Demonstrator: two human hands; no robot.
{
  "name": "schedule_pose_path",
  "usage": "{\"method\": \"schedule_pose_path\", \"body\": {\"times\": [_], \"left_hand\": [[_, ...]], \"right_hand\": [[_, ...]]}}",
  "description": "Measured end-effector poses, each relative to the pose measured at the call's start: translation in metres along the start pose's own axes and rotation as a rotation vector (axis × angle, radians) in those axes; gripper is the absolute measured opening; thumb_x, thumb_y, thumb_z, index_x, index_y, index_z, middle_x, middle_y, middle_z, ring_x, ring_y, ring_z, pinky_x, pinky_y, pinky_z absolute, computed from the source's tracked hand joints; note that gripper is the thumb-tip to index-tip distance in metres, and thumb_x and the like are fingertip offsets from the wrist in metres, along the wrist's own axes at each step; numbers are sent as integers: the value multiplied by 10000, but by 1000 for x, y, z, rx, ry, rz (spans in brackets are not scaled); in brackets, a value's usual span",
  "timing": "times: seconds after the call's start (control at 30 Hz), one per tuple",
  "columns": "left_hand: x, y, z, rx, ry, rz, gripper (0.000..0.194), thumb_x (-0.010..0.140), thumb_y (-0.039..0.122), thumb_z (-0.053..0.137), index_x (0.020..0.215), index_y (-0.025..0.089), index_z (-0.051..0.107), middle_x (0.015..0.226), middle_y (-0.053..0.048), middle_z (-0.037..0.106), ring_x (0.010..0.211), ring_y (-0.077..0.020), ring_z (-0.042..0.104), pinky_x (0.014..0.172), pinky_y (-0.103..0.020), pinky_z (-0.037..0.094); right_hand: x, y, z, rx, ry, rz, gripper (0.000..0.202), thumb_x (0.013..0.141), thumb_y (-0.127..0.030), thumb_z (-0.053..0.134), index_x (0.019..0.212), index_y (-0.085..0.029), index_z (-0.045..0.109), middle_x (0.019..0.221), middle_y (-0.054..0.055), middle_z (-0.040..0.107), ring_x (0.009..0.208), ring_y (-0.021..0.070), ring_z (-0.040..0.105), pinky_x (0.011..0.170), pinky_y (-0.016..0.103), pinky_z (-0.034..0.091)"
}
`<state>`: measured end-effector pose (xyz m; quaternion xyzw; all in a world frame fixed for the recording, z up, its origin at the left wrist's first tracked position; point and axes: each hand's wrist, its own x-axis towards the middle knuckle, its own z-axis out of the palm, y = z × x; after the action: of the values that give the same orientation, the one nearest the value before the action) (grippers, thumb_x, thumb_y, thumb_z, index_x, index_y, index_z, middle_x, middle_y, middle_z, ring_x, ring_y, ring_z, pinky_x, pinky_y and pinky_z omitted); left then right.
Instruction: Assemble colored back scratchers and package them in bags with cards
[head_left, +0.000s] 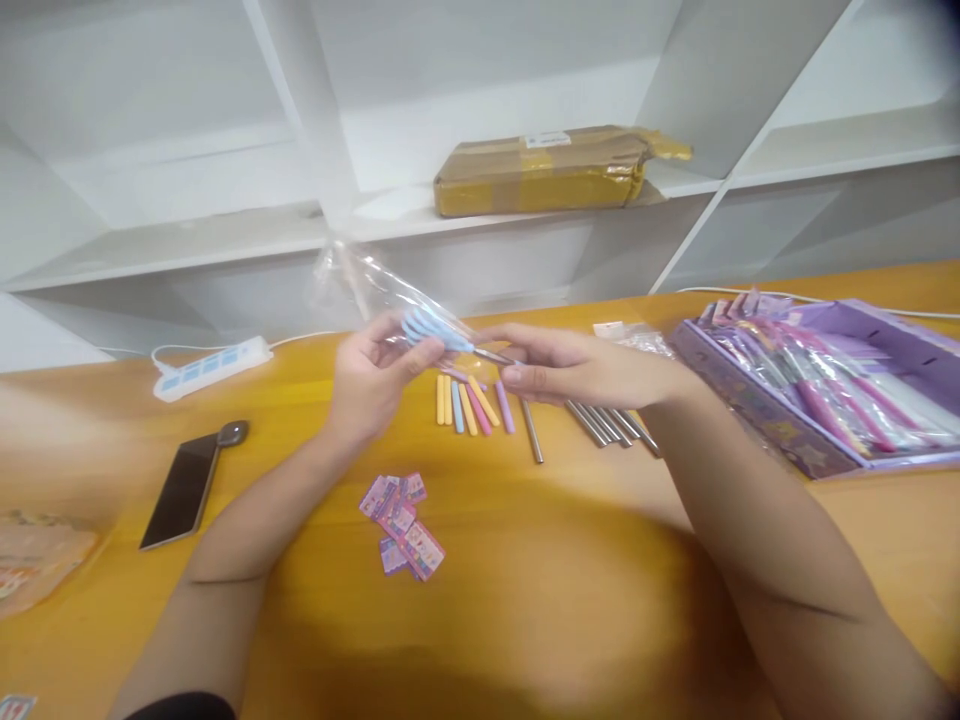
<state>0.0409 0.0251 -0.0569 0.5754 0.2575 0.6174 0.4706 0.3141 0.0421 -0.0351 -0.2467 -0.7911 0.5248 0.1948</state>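
Both hands are raised over the far part of the table. My left hand point(369, 372) pinches a light blue, claw-like head point(431, 326), which looks like part of a back scratcher. A clear plastic bag point(375, 275) surrounds or lies against the head and sticks up to the left. From the head, a thin metal rod point(491, 355) runs right into the fingers of my right hand point(559, 365), which are closed on it. Below the hands lie several coloured sticks point(471, 408) in yellow, blue, pink and purple. A loose metal tube point(532, 432) rests beside them.
More metal tubes point(611, 425) lie to the right, near a purple box point(825, 462) of bagged items. Small printed cards point(409, 528) are piled nearer me. A dark phone-like slab point(180, 490) and white power strip point(214, 370) lie left. A cardboard box point(540, 175) sits on the shelf.
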Motion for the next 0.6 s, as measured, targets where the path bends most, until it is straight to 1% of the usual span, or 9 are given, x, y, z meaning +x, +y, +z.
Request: {"method": "schedule_pose_path", "body": {"times": [0.07, 0.1, 0.13, 0.17, 0.2, 0.27, 0.37, 0.5, 0.6], "left_hand": [[6, 9, -3, -33, 97, 56, 331, 801, 370, 1077, 958, 203, 838, 894, -15, 849, 779, -147, 825, 775, -255, 711], [9, 14, -5, -44, 131, 82, 333, 796, 368, 1081, 950, 203, 836, 889, -8, 845, 767, -132, 814, 760, -238, 703], [12, 19, -8, -48, 155, 107, 337, 792, 370, 1084, 946, 204, 835, 892, -5, 844, 769, -123, 809, 750, -224, 695], [15, 23, -11, -46, 172, 127, 345, 785, 378, 1088, 942, 207, 833, 897, -4, 845, 784, -122, 810, 746, -216, 691], [17, 27, -14, -38, 187, 141, 355, 777, 390, 1092, 936, 211, 831, 899, -5, 845, 803, -127, 815, 750, -215, 691], [18, 31, -17, -13, 209, 155, 376, 759, 423, 1099, 914, 218, 824, 894, -5, 844, 829, -142, 822, 762, -227, 697], [16, 29, -16, 13, 211, 139, 389, 740, 447, 1104, 892, 205, 841, 913, -20, 852, 799, -142, 813, 752, -237, 700], [10, 22, -8, 23, 151, 93, 372, 776, 457, 1083, 903, 171, 881, 949, -69, 864, 819, -166, 828, 769, -264, 718], [5, 16, -2, 51, 91, 51, 355, 815, 477, 1055, 893, 172, 891, 955, -88, 875, 854, -207, 848, 825, -333, 753]], "right_hand": [[-5, -3, -9, -157, 6, 46, 596, 1102, -716, 621, 1363, -184, 689, 967, 22, 668, 754, 112, 505, 659, 255, 392], [-8, -4, -14, -236, 12, 85, 593, 1091, -747, 610, 1215, -176, 714, 919, 16, 645, 752, 117, 505, 667, 261, 396], [-11, -6, -19, -300, 23, 129, 608, 1086, -775, 588, 1087, -177, 701, 860, 6, 609, 736, 119, 500, 672, 266, 398], [-14, -7, -23, -346, 34, 169, 631, 1087, -799, 558, 1003, -183, 667, 812, -6, 571, 714, 119, 493, 674, 272, 399], [-16, -8, -26, -374, 47, 198, 650, 1089, -820, 524, 962, -192, 634, 782, -14, 542, 693, 118, 484, 673, 277, 397], [-17, -9, -28, -411, 79, 212, 677, 1082, -855, 479, 939, -204, 599, 764, -22, 511, 676, 120, 468, 673, 286, 388], [-14, -9, -25, -451, 116, 187, 684, 1064, -873, 484, 940, -211, 603, 760, -27, 464, 677, 123, 416, 663, 294, 342], [-9, -8, -19, -458, 109, 130, 641, 1083, -812, 505, 915, -203, 611, 748, -28, 438, 687, 122, 391, 675, 294, 301], [-5, -7, -14, -434, 109, 85, 658, 1095, -803, 484, 936, -191, 662, 775, -14, 498, 713, 126, 432, 697, 289, 330]]}}
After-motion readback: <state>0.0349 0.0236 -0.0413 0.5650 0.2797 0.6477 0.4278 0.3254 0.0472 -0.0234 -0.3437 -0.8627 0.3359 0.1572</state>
